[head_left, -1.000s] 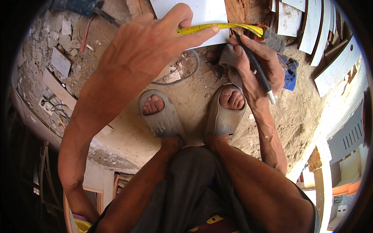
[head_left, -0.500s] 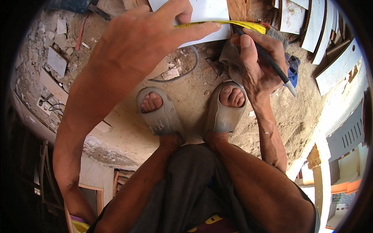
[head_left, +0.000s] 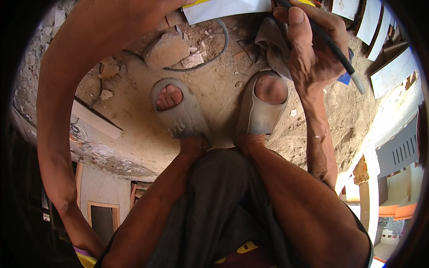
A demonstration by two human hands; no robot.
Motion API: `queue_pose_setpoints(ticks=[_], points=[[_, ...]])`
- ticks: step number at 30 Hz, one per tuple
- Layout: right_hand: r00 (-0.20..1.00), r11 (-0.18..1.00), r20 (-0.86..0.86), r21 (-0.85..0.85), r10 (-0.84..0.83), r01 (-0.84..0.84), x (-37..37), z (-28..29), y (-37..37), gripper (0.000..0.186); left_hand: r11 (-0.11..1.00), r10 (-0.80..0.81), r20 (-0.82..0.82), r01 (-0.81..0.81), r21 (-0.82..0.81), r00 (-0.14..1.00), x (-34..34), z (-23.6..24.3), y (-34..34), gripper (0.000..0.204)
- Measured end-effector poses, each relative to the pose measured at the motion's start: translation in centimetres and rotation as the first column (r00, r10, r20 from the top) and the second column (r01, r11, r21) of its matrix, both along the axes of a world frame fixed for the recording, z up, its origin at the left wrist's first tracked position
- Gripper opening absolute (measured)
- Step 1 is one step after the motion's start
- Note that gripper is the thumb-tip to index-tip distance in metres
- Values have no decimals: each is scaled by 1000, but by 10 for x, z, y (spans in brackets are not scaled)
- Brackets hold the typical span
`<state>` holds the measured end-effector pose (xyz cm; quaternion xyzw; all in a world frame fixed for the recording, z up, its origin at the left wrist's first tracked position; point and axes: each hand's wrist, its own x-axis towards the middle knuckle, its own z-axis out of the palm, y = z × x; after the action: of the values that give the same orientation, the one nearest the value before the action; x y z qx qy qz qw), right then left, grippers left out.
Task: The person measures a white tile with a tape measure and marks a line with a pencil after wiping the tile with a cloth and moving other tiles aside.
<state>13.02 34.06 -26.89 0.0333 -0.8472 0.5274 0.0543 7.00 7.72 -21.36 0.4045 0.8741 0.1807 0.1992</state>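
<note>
While the right hand (head_left: 313,58) grips a dark pen (head_left: 333,47) above the white sheet (head_left: 228,6), marking seems unfinished; left hand out of frame.

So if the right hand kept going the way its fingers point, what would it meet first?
Probably the white sheet at the top edge: the right hand, holding a dark pen, points up toward it. Depth is unclear.

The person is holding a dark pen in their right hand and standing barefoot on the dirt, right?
Not quite. The right hand does hold a dark pen, but the feet are not bare: the head view shows grey sandals on both feet, standing on the dirt.
</note>
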Motion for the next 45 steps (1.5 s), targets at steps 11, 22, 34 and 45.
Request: queue_pose_setpoints(ticks=[11, 22, 34, 45], points=[[862, 677, -300, 733, 408, -65, -32, 17, 38, 48, 1000, -4, 7, 4, 22, 1000, -1, 2, -8, 37], [920, 809, 120, 444, 372, -385, -43, 12, 71, 58, 993, 20, 147, -37, 113, 989, -32, 9, -24, 32], [700, 985, 696, -163, 161, -65, -96, 58, 91, 34, 971, 162, 258, -200, 128, 953, -47, -4, -30, 28], [826, 968, 548, -251, 130, 13, -118, 63, 91, 87, 909, 362, 392, -413, 51, 846, -49, 2, -17, 27]])
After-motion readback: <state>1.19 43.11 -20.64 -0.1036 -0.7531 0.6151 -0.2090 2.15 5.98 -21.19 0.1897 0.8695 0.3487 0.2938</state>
